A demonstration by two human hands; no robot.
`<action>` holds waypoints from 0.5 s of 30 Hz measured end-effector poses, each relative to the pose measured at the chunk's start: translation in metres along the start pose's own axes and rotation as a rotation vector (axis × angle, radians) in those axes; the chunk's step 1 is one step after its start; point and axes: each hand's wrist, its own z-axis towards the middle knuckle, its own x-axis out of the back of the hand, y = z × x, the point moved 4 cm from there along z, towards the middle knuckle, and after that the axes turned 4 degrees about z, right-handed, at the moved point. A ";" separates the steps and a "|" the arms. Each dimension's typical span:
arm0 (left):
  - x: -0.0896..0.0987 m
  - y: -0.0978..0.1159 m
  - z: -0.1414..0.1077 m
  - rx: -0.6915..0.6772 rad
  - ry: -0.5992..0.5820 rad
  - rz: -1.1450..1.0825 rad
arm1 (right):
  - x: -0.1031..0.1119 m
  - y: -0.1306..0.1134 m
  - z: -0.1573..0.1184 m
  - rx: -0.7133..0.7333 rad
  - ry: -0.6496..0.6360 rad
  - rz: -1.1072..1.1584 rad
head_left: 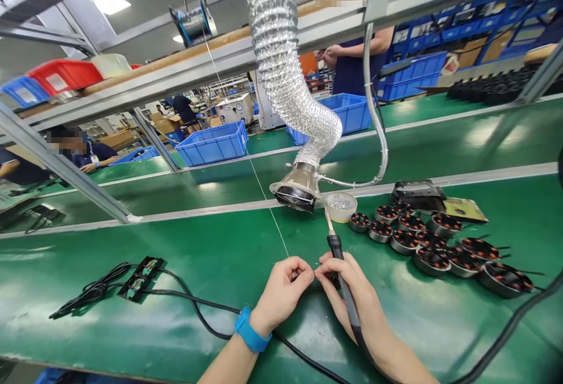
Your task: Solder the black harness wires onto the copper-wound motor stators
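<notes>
My left hand (281, 290), with a blue wristband (253, 330), is closed in a pinch. A thin solder wire (272, 214) runs down from a spool (193, 20) on the overhead shelf to its fingers. In my right hand (356, 296) is a soldering iron (345, 281), its pale tip pointing up and away from me. The right thumb and forefinger meet the left fingertips; anything tiny between them is hidden. Under my left wrist passes a black cable (197, 302), joined at the left to a small dark panel with green circuit boards (141, 278).
A fume hood (297, 187) on a silver duct (303, 91) hangs ahead, beside a round tub (341, 205). Several motor stators with copper windings (433, 258) stand at the right. Blue crates (213, 143) line the far belt. Co-workers are across the line.
</notes>
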 end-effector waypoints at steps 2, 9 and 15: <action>0.001 -0.001 0.001 -0.013 0.052 0.006 | 0.000 -0.001 -0.001 0.006 -0.005 -0.023; 0.006 -0.008 0.013 -0.036 0.179 0.026 | 0.012 0.003 0.000 -0.169 0.170 0.026; 0.002 -0.007 0.022 -0.014 0.146 0.052 | 0.029 0.009 -0.007 -0.319 0.311 0.099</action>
